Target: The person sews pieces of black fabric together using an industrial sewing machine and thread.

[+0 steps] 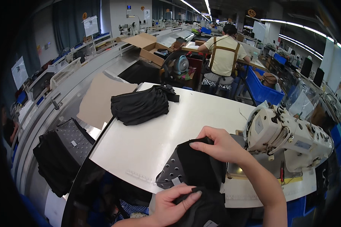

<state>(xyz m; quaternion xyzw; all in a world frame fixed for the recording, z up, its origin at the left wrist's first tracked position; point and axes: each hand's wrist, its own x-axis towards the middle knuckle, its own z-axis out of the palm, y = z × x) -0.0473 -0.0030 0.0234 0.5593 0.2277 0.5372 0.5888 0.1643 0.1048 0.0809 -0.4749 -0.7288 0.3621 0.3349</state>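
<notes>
A black fabric piece [195,162] hangs over the near edge of the white sewing table [193,113]. Part of it is a grey panel [172,170] dotted with round eyelet-like spots, with a small white label at its lower edge. My right hand [219,145] pinches the top edge of the fabric between thumb and fingers. Lower down, my left hand [174,204] grips a fold of the same piece, its thumb pressed against the fingers. To the right of my right hand stands a white industrial sewing machine [288,136].
A gathered black fabric bundle [140,104] lies on the table's far left. More black and grey spotted pieces [64,151] are stacked left of the table, near a beige sheet [102,96]. A co-worker [223,56] sits ahead, beside a blue bin [261,87] and a fan [181,65].
</notes>
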